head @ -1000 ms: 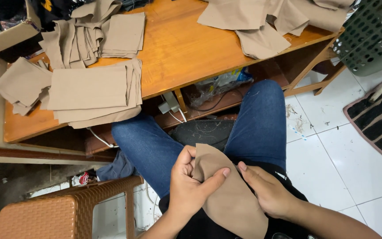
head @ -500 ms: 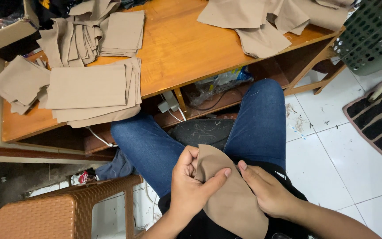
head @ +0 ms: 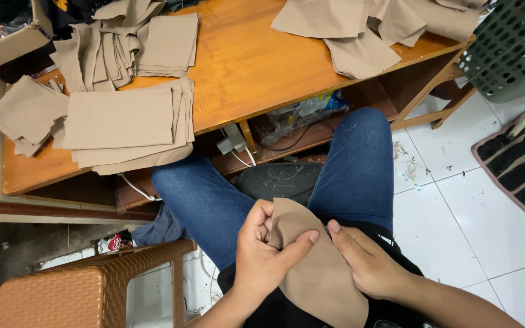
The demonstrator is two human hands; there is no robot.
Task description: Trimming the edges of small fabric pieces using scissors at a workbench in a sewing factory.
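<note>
Both hands hold one tan fabric piece point(head: 311, 267) over the lap, between the blue-jeaned knees: the left hand point(head: 262, 255) pinches its upper edge with the thumb laid across the cloth, and the right hand point(head: 366, 264) closes on its right edge from beside. Beyond the knees stands the wooden bench point(head: 256, 61), carrying a stack of folded tan pieces point(head: 123, 124) at its left and loose tan cloth point(head: 366, 30) at its right. A brown wicker stool point(head: 68, 291) sits at the lower left, and a green plastic basket point(head: 511, 48) at the upper right.
</note>
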